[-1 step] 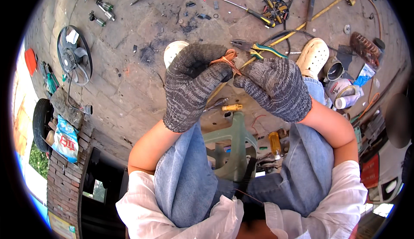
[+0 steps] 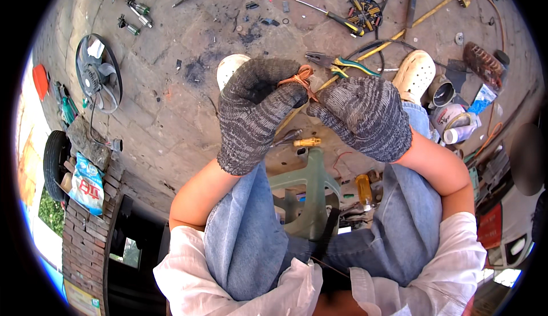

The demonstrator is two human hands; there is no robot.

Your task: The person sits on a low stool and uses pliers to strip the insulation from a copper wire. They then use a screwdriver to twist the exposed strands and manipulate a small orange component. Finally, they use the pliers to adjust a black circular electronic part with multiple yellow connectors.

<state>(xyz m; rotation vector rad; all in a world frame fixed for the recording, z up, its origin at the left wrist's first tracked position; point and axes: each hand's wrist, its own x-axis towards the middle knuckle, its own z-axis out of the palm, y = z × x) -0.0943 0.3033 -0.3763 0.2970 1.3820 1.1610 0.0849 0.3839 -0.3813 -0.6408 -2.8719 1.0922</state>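
Grey knitted work gloves cover both my hands. A small looped bundle of copper wire (image 2: 299,76) is pinched between the thumb and fingers of my left hand (image 2: 251,108). My right hand (image 2: 365,116) is closed, its fingertips pressed together at the bundle's lower end, where a short tail of the wire points toward them. The glove hides the tail's tip. Just beyond my right hand lie pliers (image 2: 348,65) with green and yellow handles, on the stone floor (image 2: 171,116).
A screwdriver (image 2: 337,19) and a round part with brushes (image 2: 365,13) lie farther off. At left are a fan (image 2: 98,75) and a tyre (image 2: 55,165). A green plastic stool (image 2: 313,202) stands between my legs. Cans and a rusty part (image 2: 484,64) are at right.
My right hand has shifted very slightly left, toward the copper wire bundle. My left hand keeps its hold and its place.
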